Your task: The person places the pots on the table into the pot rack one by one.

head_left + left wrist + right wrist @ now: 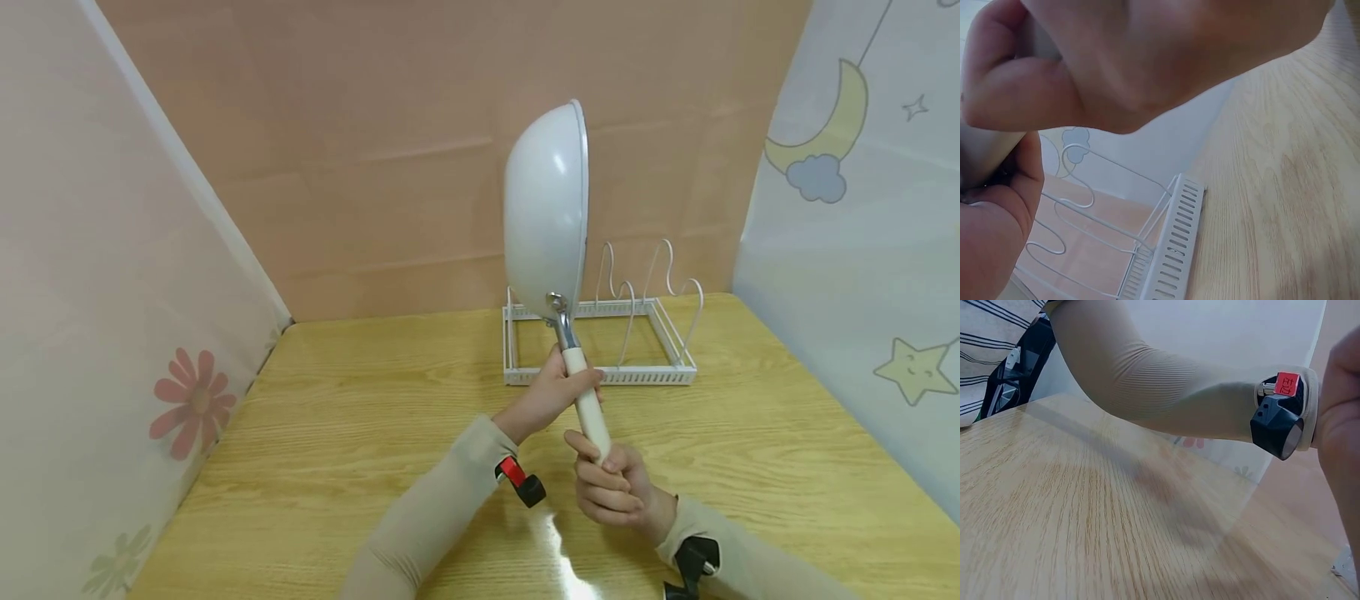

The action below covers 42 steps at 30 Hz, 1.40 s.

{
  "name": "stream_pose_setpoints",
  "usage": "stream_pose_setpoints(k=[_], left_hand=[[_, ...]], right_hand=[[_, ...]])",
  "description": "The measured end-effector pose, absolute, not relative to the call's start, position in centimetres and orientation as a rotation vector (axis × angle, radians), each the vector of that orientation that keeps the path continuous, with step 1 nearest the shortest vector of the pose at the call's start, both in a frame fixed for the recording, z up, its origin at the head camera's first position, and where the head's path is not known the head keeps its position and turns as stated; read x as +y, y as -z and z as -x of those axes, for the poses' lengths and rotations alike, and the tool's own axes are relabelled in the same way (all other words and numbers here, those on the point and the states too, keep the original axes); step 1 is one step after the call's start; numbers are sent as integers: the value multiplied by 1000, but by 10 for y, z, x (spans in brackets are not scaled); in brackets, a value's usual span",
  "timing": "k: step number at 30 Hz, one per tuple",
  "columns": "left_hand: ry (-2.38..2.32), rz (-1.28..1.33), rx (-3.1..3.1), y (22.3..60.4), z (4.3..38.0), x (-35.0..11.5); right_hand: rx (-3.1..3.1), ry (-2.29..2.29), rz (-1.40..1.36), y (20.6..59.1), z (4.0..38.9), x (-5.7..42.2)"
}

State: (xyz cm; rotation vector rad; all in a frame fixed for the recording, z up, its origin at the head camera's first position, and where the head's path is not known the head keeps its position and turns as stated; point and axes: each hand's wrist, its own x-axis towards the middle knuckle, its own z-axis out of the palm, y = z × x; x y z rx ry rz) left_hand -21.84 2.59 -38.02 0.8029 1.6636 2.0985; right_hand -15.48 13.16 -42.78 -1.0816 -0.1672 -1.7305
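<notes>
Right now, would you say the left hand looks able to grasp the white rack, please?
Probably not without letting go: the left hand grips the pan handle, though the white rack stands just beyond.

A peach back wall (360, 167) and pale patterned side walls (840, 250) surround a wood-grain table (337, 417).

We are seeing a smooth, glossy pan (543, 208), shiny metal neck (566, 332), wood-grained table (360, 383), matt cloth sleeves (441, 500).

Head: high, facing forward-down over table (337, 417); left wrist: rolled sideways, close at left hand (551, 392), facing rack (641, 377); right wrist: low, facing left sleeve (1166, 394); first two share rack
</notes>
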Motion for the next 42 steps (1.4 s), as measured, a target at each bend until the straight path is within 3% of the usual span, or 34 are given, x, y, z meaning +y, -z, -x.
stream_pose_setpoints(k=[22, 42], left_hand=[[-2125, -572, 1646, 404, 214, 37], [-2105, -627, 1584, 419, 219, 35]], right_hand=[[-179, 1771, 991, 448, 148, 138], [-62, 1836, 928, 458, 143, 147]])
